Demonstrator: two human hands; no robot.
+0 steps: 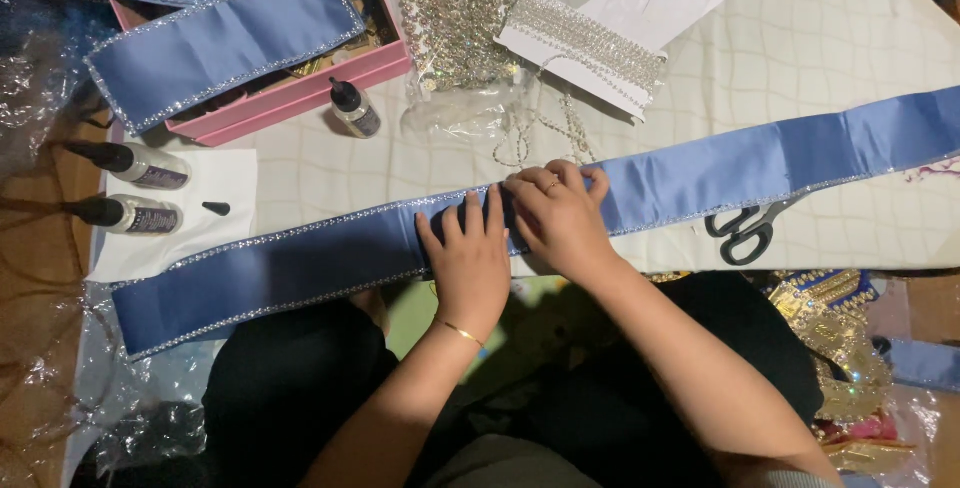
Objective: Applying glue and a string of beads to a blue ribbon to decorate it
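Note:
A long blue satin sash (300,263) edged with rhinestone trim lies across the white quilted table (820,38) from lower left to upper right. My left hand (468,260) lies flat on the sash near its middle, fingers spread. Just to its right, my right hand (562,216) presses its fingertips on the sash's upper trimmed edge. Neither hand grips anything.
Black-handled scissors (742,233) lie by the sash at right. A pink box (300,88) with more blue sashes (220,43) sits upper left. Three glue bottles (140,165) (128,215) (354,108) stand near white paper. Rhinestone chain (455,13) and a trim card (590,43) lie behind.

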